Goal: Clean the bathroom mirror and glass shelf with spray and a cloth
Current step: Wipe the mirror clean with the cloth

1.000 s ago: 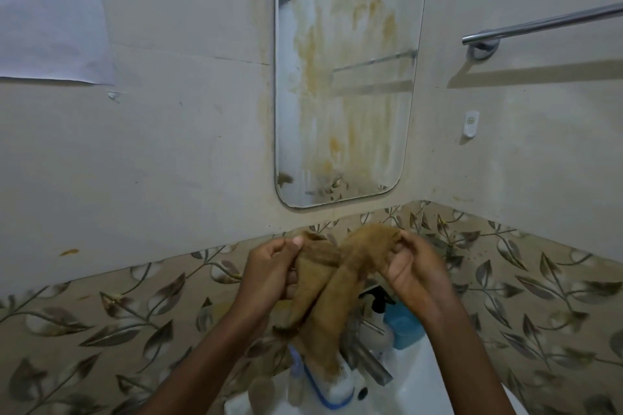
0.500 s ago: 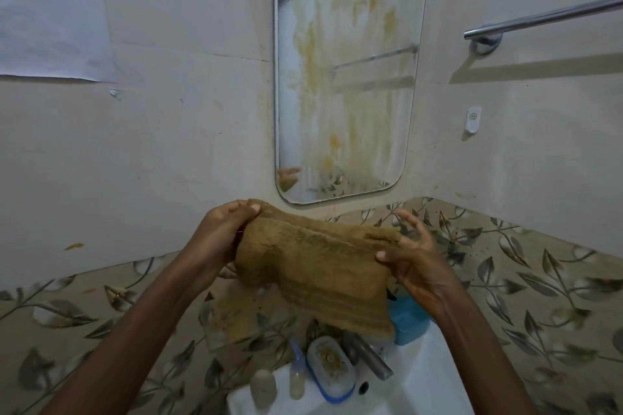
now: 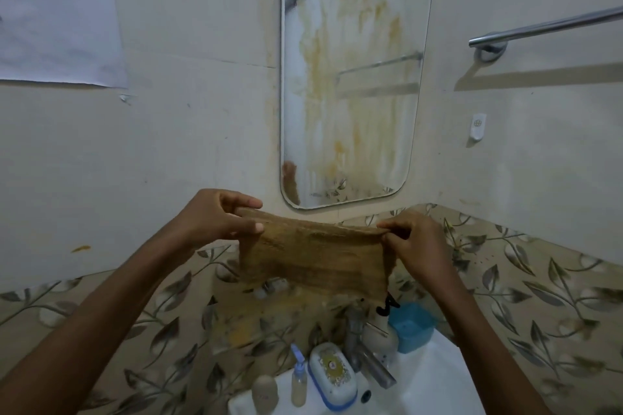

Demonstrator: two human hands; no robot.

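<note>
Pinching the upper corners of the brown cloth, curled fingers of the left hand and right hand hold it stretched flat between them. Cloth hangs just below the mirror, apart from it. Mirror streaked orange-brown. Farther below the mirror: tap, sink.

Left hand: bare, short nails.
Right hand: bare.
Left forearm: bare, from 7 o'clock.
Right forearm: bare, from 5 o'clock.
</note>
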